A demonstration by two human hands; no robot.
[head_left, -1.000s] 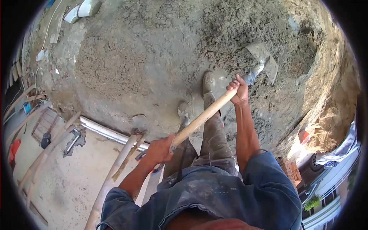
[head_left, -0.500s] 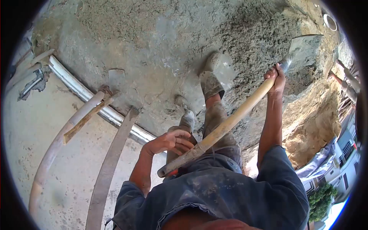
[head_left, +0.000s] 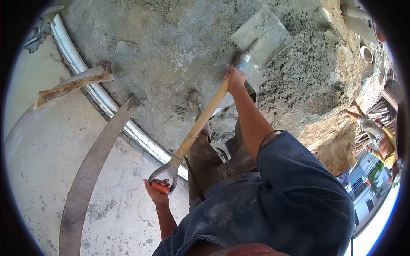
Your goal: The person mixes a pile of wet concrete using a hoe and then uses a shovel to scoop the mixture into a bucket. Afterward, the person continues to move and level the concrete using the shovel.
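Note:
I hold a shovel (head_left: 205, 115) with a pale wooden shaft across my body. My left hand (head_left: 156, 191) is shut on its orange D-grip near my waist. My right hand (head_left: 235, 77) is shut on the shaft just below the metal socket. The grey blade (head_left: 261, 33) is raised flat over the wet grey concrete mix (head_left: 299, 72), coated in cement. My cement-caked trousers and boots (head_left: 197, 104) stand on the smeared mixing patch.
A second shovel (head_left: 77, 81) lies across a white pipe (head_left: 98, 94) edging the mix. A curved metal strip (head_left: 92, 170) lies on the pale floor. A sandy heap (head_left: 333, 141) is at right, where another person (head_left: 378, 136) bends over. A round container (head_left: 366, 53) sits beyond.
The blade swung left and up, from the far right edge of the pile to above my feet. My left hand shifted from the shaft end onto the D-grip. The view turned left.

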